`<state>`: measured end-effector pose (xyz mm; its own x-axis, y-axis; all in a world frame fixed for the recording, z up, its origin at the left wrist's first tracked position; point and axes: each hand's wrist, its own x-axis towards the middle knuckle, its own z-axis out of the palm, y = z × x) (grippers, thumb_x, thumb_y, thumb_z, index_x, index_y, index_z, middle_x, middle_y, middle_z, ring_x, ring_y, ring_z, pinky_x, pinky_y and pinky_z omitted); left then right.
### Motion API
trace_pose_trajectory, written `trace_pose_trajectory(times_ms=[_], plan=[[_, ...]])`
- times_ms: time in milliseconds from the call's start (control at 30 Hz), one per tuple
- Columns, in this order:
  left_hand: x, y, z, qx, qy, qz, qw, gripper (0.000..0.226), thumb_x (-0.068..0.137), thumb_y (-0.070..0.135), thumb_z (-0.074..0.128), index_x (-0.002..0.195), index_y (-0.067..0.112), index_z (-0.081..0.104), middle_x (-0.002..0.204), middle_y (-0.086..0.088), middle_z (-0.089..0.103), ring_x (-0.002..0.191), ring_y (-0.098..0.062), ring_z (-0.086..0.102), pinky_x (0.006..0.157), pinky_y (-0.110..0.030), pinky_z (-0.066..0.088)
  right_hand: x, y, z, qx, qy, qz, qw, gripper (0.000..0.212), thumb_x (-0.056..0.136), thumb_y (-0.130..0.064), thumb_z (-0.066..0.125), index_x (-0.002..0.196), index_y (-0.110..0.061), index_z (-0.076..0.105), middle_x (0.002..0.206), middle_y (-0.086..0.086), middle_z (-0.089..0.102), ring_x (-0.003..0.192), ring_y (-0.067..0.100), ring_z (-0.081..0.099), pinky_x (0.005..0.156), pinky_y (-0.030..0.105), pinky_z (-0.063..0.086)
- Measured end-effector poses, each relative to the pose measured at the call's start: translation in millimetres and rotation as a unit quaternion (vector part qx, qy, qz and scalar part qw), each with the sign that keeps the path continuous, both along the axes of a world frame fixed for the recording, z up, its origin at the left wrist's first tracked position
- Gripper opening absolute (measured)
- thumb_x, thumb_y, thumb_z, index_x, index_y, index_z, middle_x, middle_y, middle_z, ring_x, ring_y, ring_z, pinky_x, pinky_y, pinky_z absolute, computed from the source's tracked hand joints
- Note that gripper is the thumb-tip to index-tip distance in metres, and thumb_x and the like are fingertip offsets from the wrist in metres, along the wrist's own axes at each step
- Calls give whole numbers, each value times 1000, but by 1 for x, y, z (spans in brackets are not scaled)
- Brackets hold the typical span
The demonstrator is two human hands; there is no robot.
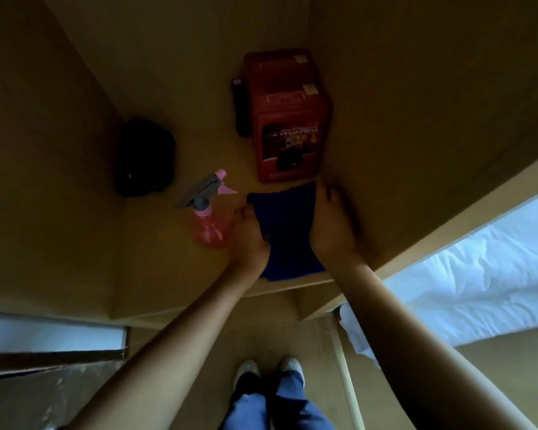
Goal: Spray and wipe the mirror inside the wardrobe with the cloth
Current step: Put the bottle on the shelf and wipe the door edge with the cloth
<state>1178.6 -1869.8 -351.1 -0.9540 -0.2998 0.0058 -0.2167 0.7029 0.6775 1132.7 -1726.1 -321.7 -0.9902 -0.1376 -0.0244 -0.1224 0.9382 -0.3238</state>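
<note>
Both hands are down on the wardrobe shelf (156,274), one at each side of the dark blue cloth (288,231). Left hand (249,237) lies along the cloth's left edge, knuckles up, its fingers bent down onto the fabric; whether they pinch the edge or only press it I cannot tell from here. Right hand (331,225) covers the cloth's right edge, palm down, its fingers reaching forward toward the far corner; it is blurred, and I cannot tell whether it has hold of the fabric. Both forearms are bare and stretched out nearly straight from below, the left one slanting in from the lower left, the right one from the lower right, so they narrow toward the cloth.

That cloth lies flat near the front edge of the shelf, its near end reaching the lip. Just left of the left hand lies a pink spray bottle (207,212) with a grey and pink trigger head, close against the hand. Beyond the cloth stands a red box (284,119), its near face almost touching the cloth's far edge and its right side against the wardrobe's side panel. A slim black object (241,108) lies along the box's left side. Further left, against the other wall, sits a dark bundle (145,158), well apart from the bottle. White bedding (463,274) shows to the right, outside the wardrobe. Below, blue trouser legs and two pale shoes (269,369) stand on the floor.
</note>
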Motion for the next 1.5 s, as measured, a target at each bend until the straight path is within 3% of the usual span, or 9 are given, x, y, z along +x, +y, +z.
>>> trace_pose_trajectory(times_ms=[67, 133, 200, 400, 700, 1133, 1267, 1400, 1500], plan=[[3, 8, -12, -152, 55, -61, 985, 68, 77, -3, 65, 140, 1, 41, 146, -19, 39, 137, -34, 34, 111, -40, 33, -2, -10, -10, 1, 63, 61, 996, 69, 96, -5, 46, 156, -15, 12, 160, 9, 19, 148, 25, 19, 118, 33, 24], [-3, 7, -19, -181, 76, -145, 970, 66, 86, 4, 57, 147, 5, 33, 156, -13, 26, 146, -26, 18, 119, -44, 16, -4, -17, -22, 9, 54, 110, 992, 56, 104, -14, 33, 156, -13, 13, 164, 6, 10, 151, 21, 3, 123, 35, 7], [-10, 3, -27, -210, 38, -179, 960, 57, 99, 19, 40, 152, 11, 20, 161, -5, 13, 148, -16, 1, 121, -42, 1, -7, -16, -38, 52, 16, 127, 990, 53, 108, -27, 20, 157, -13, 7, 165, 4, 2, 151, 18, -6, 123, 36, -4], [-6, 2, -48, -217, -42, -119, 968, 60, 100, 41, 13, 154, 18, 6, 162, 1, -1, 148, -10, -7, 121, -40, -4, -8, -4, -66, 64, -36, 121, 990, 60, 104, -43, 11, 156, -16, -2, 164, 2, -6, 150, 14, -10, 121, 34, -11], [-23, 3, -45, -230, -57, -121, 964, 58, 103, 38, 17, 154, 16, 2, 162, -2, -5, 148, -12, -10, 120, -38, -10, -21, -5, -69, 71, -15, 101, 992, 60, 104, -42, 14, 157, -18, -1, 165, 3, -5, 151, 14, -7, 122, 35, -7], [-26, 2, -41, -228, -84, -131, 961, 58, 103, 40, 16, 154, 19, 0, 162, 1, -6, 148, -10, -11, 118, -39, -10, -23, -6, -66, 77, -28, 104, 991, 60, 105, -43, 15, 157, -16, 0, 165, 4, -4, 151, 15, -5, 121, 36, -7], [-7, 1, -32, -178, -73, -111, 975, 54, 105, 36, 20, 154, 16, 14, 162, -2, 9, 149, -15, 1, 119, -37, -3, -27, -6, -55, 19, -76, 110, 991, 60, 106, -42, 20, 157, -16, 6, 165, 5, -1, 151, 16, -4, 120, 36, -9], [33, -4, -16, -128, -36, -73, 988, 46, 105, 31, 28, 144, 10, 42, 153, -10, 36, 144, -22, 27, 118, -31, 17, -15, -13, -44, -68, -82, 87, 991, 57, 106, -38, 29, 156, -14, 17, 163, 6, 14, 151, 18, 6, 121, 43, -2], [63, -5, -2, -103, -25, -56, 993, 46, 105, 33, 28, 140, 11, 48, 146, -8, 46, 137, -20, 37, 115, -30, 27, 6, -23, -38, -119, -87, 90, 985, 56, 105, -37, 33, 155, -14, 20, 162, 6, 19, 151, 19, 10, 122, 45, 2]])
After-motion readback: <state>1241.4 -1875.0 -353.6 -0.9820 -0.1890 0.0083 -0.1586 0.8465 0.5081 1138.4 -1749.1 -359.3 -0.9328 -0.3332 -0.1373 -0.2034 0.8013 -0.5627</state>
